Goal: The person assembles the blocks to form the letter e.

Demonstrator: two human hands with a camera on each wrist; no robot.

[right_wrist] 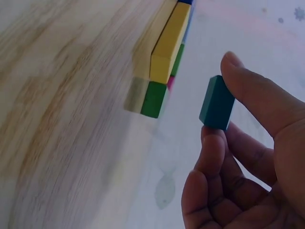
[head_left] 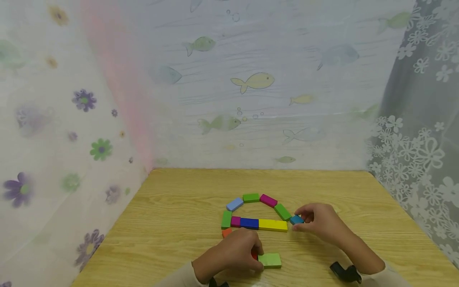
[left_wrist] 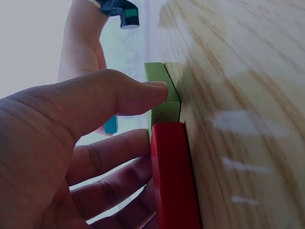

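Note:
My right hand (head_left: 322,221) pinches a small teal-blue block (head_left: 296,220) between thumb and fingertips. In the right wrist view that block (right_wrist: 217,102) appears raised off the wooden surface, apart from the yellow block (right_wrist: 170,43). Lower down, my left hand (head_left: 238,249) has thumb and index finger on opposite sides of a light green block (head_left: 270,260), pinching its left end. A red block (left_wrist: 174,176) lies against that end, mostly covered by the left hand in the head view. An orange block (head_left: 227,232) shows partly beyond the left hand.
On the wooden table (head_left: 172,207), green, light blue and magenta blocks form an arch. Below it runs a straight row: a small magenta block (head_left: 235,221), a dark blue block (head_left: 249,223) and a long yellow block (head_left: 273,225). Patterned curtains (head_left: 258,131) hang around the table.

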